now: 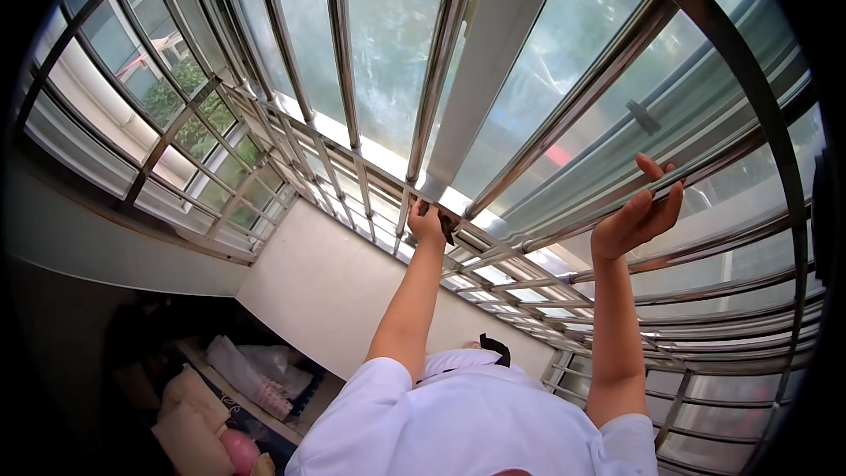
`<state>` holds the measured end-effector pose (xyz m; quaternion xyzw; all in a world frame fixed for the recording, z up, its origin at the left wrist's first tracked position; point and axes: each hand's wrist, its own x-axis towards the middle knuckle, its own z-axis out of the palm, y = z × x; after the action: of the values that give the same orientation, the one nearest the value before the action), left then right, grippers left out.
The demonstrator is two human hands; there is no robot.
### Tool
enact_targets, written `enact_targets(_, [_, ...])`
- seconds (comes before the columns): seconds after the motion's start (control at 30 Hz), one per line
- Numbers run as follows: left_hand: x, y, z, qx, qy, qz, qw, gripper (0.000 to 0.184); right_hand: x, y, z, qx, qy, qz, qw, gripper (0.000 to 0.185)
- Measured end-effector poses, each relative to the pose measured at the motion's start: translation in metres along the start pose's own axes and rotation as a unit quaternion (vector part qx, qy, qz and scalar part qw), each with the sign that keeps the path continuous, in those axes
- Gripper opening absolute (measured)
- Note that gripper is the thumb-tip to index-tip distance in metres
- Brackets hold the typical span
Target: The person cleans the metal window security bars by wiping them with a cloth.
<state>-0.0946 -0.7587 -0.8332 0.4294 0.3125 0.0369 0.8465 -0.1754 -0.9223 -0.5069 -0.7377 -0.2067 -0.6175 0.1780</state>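
Observation:
My left hand is closed at the lower window frame, among the metal bars. A small dark brown piece, perhaps a cloth, pokes out from its fingers; its exact kind is unclear. Directly above that hand, a wide grey window post rises between the glass panes. On the right, my right hand is raised beside a shiny horizontal bar, fingers apart and loosely bent, nothing in them. Whether its fingertips touch the bar I cannot tell.
Metal window bars surround me in front and on both sides, with cloudy glass behind them. A pale ledge lies below. At lower left are plastic bags, beige bundles and a pink item.

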Motion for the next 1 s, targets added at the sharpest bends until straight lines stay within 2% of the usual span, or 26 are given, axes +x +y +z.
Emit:
enact_targets(0.13, [-0.064,0.046,-0.017,0.006,0.032,0.08,0.996,0.027,0.002,0.002,-0.001,0.001,0.004,-0.013,1.0,0.041])
enact_targets(0.17, [-0.084,0.065,-0.02,0.096,0.007,0.223,0.97,0.028,0.004,0.001,0.0,-0.001,0.009,-0.016,1.0,0.04])
enact_targets(0.2, [-0.103,0.086,-0.022,0.184,-0.018,0.358,0.915,0.028,0.003,-0.001,0.001,-0.003,0.013,-0.017,1.0,0.04])
enact_targets(0.23, [-0.117,0.113,-0.016,0.216,-0.06,0.438,0.871,0.033,0.001,0.0,0.001,-0.004,0.015,-0.012,1.0,0.04])
enact_targets(0.3, [-0.117,0.146,0.008,0.305,-0.045,0.585,0.75,0.036,-0.001,0.002,0.003,0.041,0.032,0.008,0.999,0.039])
enact_targets(0.37, [-0.113,0.153,0.032,0.425,-0.079,0.526,0.732,0.041,0.0,0.001,0.004,0.048,0.044,0.007,0.998,0.039])
enact_targets(0.4, [-0.109,0.15,0.041,0.534,-0.103,0.476,0.691,0.046,-0.001,0.001,0.004,0.042,0.042,0.008,0.998,0.038])
enact_targets(0.43, [-0.097,0.128,0.048,0.614,-0.037,0.497,0.612,0.053,0.0,0.001,0.003,0.035,0.041,0.008,0.999,0.038])
enact_targets(0.5, [-0.09,0.12,0.05,0.629,-0.002,0.529,0.57,0.052,0.0,0.0,0.004,0.046,0.042,0.017,0.998,0.038])
enact_targets(0.53, [-0.089,0.123,0.052,0.63,-0.003,0.529,0.568,0.052,-0.002,-0.001,0.004,0.052,0.043,0.029,0.997,0.037])
enact_targets(0.6, [-0.086,0.126,0.053,0.684,-0.009,0.518,0.513,0.042,-0.002,-0.005,0.002,0.047,0.041,0.032,0.998,0.037])
enact_targets(0.63, [-0.088,0.134,0.054,0.683,-0.006,0.518,0.514,0.042,0.0,-0.005,0.004,0.045,0.042,0.03,0.998,0.037])
enact_targets(0.7, [-0.092,0.152,0.054,0.714,-0.09,0.494,0.488,0.035,0.001,-0.004,0.006,0.055,0.052,0.03,0.997,0.037])
enact_targets(0.77, [-0.083,0.152,0.056,0.701,-0.096,0.515,0.483,0.035,-0.001,-0.004,0.007,0.062,0.061,0.035,0.996,0.036])
enact_targets(0.83, [-0.061,0.139,0.06,0.768,-0.119,0.526,0.345,0.037,-0.003,-0.003,0.006,0.045,0.058,0.041,0.996,0.035])
enact_targets(0.9, [-0.052,0.136,0.067,0.777,-0.107,0.517,0.343,0.033,0.0,-0.003,0.007,0.043,0.06,0.036,0.997,0.035])
enact_targets(0.97, [-0.055,0.159,0.064,0.772,-0.236,0.455,0.376,0.026,0.0,-0.003,0.006,0.041,0.062,0.034,0.997,0.035])
enact_targets(1.0, [-0.06,0.17,0.062,0.755,-0.267,0.437,0.411,0.023,0.0,-0.002,0.006,0.045,0.062,0.029,0.997,0.035])
